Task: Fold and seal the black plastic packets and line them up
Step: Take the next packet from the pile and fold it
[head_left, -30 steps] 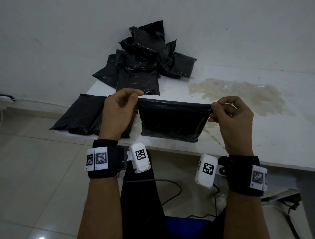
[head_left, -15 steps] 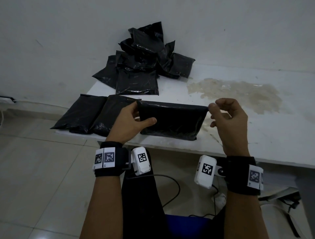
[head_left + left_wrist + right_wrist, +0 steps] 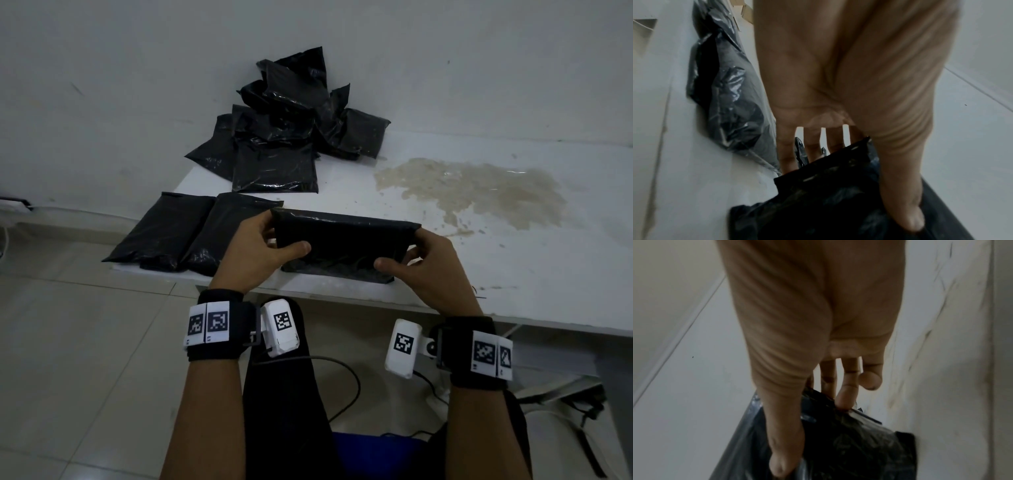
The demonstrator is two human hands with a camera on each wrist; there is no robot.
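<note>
Packet [image 3: 342,246] is standing at the desk's [image 3: 479,274] front edge, both the left hand [image 3: 255,255] and right hand [image 3: 428,270] gripping its ends, thumbs in front. They are probably steadying it for lining up beside the finished packets [image 3: 191,233] at the left corner.

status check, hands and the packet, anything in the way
Left hand and right hand both grip the packet, thumbs on front. Two done packets lie left. Nothing blocking.

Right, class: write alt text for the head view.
Two hands, left hand and right hand, grip the ends of a black plastic packet at the white table's edge. Two flat black packets lie left; a heap of black packets sits behind.
</note>
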